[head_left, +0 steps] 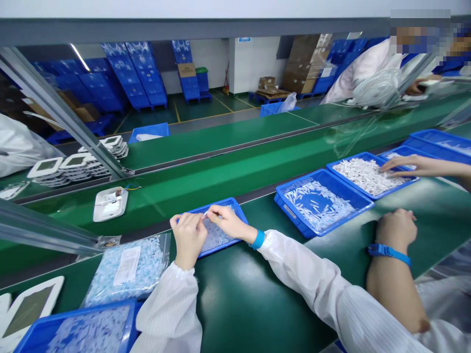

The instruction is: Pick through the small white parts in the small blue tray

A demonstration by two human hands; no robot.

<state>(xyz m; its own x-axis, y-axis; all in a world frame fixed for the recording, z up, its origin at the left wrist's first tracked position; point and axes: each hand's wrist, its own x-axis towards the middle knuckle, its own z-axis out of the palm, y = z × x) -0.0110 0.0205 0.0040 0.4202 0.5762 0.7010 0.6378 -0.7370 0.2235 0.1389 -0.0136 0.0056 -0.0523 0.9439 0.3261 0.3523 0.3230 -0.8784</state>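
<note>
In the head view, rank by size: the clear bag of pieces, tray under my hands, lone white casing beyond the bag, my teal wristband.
1. Clear bag and blue tray: similar, tray partly hidden, so unranked.
2. White casing.
3. Teal wristband.

A tiny whitish piece (pixel 205 214), its shape hard to tell, is held over a blue tray (pixel 238 211) of pale bits (pixel 217 236).

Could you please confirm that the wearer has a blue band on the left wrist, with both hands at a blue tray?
Not quite: the head view shows the blue band on the wrist of the right hand, not the left hand; both are at the blue tray.
</note>
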